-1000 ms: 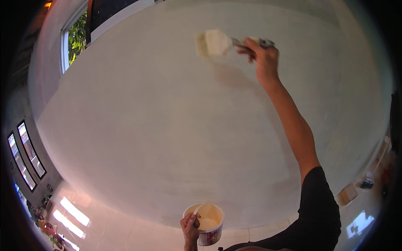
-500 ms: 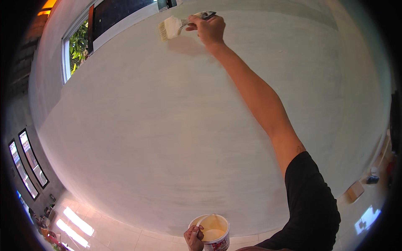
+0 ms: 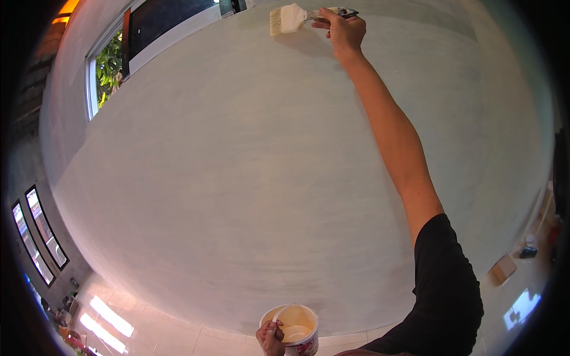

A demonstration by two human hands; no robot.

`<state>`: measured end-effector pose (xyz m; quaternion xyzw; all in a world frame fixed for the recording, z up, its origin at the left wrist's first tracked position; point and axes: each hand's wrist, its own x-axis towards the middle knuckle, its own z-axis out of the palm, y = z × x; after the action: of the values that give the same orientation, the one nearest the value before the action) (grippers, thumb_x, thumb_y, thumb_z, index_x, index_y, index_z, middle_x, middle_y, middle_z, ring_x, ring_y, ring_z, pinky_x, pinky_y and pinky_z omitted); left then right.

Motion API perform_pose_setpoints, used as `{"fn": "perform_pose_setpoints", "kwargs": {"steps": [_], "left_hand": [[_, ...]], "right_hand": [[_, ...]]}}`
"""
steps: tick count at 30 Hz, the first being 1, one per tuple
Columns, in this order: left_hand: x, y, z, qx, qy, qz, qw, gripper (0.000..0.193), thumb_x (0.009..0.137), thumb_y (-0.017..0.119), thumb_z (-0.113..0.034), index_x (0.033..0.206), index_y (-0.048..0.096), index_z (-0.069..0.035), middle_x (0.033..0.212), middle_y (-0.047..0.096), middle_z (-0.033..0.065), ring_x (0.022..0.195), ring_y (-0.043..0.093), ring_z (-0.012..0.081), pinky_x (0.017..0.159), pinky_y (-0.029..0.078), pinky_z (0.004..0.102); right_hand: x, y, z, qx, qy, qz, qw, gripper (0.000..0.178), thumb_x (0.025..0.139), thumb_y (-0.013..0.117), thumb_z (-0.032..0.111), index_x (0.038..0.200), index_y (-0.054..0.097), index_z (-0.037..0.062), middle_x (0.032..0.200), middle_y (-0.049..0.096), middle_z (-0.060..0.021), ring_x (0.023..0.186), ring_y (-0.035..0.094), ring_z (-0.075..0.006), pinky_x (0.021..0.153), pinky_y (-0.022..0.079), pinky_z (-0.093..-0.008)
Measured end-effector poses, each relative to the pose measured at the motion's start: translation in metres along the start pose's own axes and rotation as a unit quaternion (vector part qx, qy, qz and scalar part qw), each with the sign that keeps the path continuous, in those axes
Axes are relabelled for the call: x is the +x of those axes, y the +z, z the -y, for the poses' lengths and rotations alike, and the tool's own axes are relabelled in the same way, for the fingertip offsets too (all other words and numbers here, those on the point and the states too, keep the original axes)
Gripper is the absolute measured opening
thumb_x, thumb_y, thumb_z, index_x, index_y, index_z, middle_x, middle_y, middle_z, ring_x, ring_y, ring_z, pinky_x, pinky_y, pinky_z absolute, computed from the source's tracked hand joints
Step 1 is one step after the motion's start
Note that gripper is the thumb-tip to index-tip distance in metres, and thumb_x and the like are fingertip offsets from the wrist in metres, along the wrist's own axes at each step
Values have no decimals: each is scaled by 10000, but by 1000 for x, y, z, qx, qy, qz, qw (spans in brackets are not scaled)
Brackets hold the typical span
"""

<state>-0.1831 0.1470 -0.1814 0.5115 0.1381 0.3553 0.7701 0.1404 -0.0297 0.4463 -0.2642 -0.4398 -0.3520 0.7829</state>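
Observation:
My right hand [image 3: 347, 34] is closed round the handle of a wide paintbrush [image 3: 292, 19], high up in front of me. The brush lies sideways, its pale bristles pointing left against the upper part of the grey-white wall [image 3: 255, 172]. Low in the view, my left hand [image 3: 271, 337] grips the handle of a white paint bucket [image 3: 315, 323]. Cream-coloured paint [image 3: 295, 332] is inside the bucket. The wall shows uneven, streaky patches, darker along its top right and near its foot.
A window [image 3: 110, 68] with a pale frame stands at the upper left, foliage behind it. Two narrow windows [image 3: 46, 225] are at the far left. Tiled floor [image 3: 166, 332] runs along the wall's foot. A light-brown box [image 3: 504, 269] sits at the right, with assorted items at the lower left.
My right hand has carried the brush to the right and slightly upward along the wall. The bucket in my left hand has shifted slightly left.

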Motion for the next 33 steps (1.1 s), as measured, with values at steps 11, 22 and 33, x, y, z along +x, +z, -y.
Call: {"fn": "perform_pose_setpoints", "kwargs": {"steps": [11, 22, 33], "left_hand": [[-11, 21, -5, -14, 10, -24, 1000, 466, 801, 662, -295, 1095, 593, 59, 828, 592, 42, 697, 535, 147, 604, 444, 289], [-8, 14, 2, 73, -26, -10, 997, 314, 814, 654, -341, 939, 638, -53, 791, 570, 19, 708, 514, 179, 645, 444, 339], [-7, 36, -28, 53, -9, 21, 998, 322, 871, 574, -299, 1044, 616, -31, 707, 483, -33, 617, 430, 101, 554, 356, 257]], "right_hand": [[-13, 36, -16, 18, 3, 34, 999, 153, 750, 676, 85, 713, 629, -56, 676, 648, -120, 576, 680, -213, 499, 523, -247], [19, 3, -23, -76, -66, -16, 995, 157, 734, 667, 117, 677, 645, -27, 605, 643, -101, 547, 670, -232, 459, 518, -307], [51, -119, 83, -499, -265, -171, 807, 194, 755, 623, 125, 652, 613, -38, 653, 641, -184, 583, 655, -298, 534, 535, -370]]}}
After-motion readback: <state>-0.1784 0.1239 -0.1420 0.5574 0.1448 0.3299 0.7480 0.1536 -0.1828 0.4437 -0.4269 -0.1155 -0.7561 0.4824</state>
